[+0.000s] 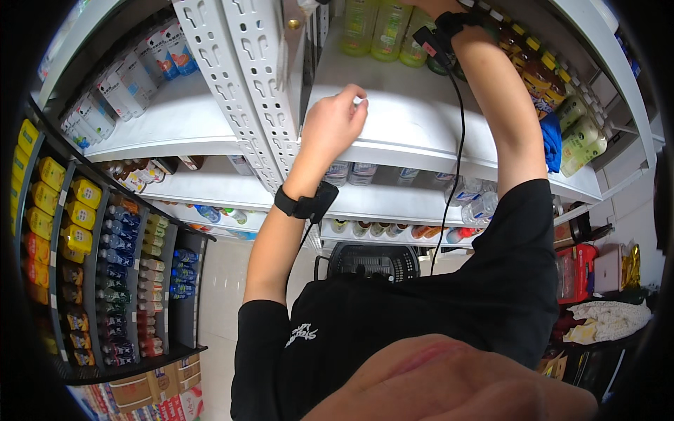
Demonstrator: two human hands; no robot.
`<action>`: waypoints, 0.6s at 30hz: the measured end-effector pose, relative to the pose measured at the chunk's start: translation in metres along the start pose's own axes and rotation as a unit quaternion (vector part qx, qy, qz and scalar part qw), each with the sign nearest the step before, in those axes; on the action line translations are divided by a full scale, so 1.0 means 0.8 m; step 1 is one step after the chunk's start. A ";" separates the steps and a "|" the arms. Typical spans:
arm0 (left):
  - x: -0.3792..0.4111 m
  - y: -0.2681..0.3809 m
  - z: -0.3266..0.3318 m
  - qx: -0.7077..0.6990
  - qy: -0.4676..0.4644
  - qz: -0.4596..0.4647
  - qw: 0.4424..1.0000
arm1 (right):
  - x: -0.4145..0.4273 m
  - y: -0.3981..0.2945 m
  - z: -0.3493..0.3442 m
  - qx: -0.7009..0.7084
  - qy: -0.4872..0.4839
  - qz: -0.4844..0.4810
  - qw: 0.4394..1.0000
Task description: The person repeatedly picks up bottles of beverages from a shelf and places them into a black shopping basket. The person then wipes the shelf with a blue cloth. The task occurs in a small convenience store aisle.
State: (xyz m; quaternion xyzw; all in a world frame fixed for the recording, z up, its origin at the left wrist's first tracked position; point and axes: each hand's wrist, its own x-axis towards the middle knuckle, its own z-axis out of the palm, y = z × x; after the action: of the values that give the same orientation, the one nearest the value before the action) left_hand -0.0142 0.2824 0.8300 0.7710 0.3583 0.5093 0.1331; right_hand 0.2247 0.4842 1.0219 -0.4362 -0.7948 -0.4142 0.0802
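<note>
My left hand (337, 118) is just above the white metal shelf (405, 113), by the perforated upright post (263, 68). Its fingers are curled. A small white patch shows between thumb and forefinger; whether it is something held or the shelf behind is unclear. At the top edge, my right hand (429, 6) reaches over the back of the shelf, mostly cut off by the picture's rim. Nearest to it stand green-yellow drink bottles (390, 31) in a row; its grip is hidden. Each wrist wears a black strap with a small device and cable.
Bottles with yellow caps (534, 63) and a blue cloth (550, 143) are on the shelf's right. Printed cartons (124, 87) stand left of the post. Water bottles (363, 172) line the tier below. A black basket (373, 258) sits beneath; a drinks rack (116, 252) is at left.
</note>
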 end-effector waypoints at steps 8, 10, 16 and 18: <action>-0.006 -0.007 -0.009 0.048 0.007 0.016 0.999 | 0.027 -0.063 -0.047 0.003 0.014 0.106 0.994; -0.006 -0.006 -0.012 0.055 0.007 0.013 0.998 | 0.032 -0.068 -0.050 0.078 0.066 0.103 0.989; -0.004 -0.007 -0.012 0.050 -0.006 -0.005 0.999 | 0.012 -0.072 -0.073 0.144 0.118 0.049 0.981; -0.008 -0.010 -0.026 0.078 -0.003 -0.025 0.997 | 0.011 -0.095 -0.089 0.138 0.093 0.042 0.985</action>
State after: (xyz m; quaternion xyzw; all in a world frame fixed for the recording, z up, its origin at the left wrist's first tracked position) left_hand -0.0372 0.2804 0.8301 0.7714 0.4156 0.4742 0.0855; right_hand 0.1450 0.4171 1.0271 -0.4137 -0.8143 -0.3354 0.2308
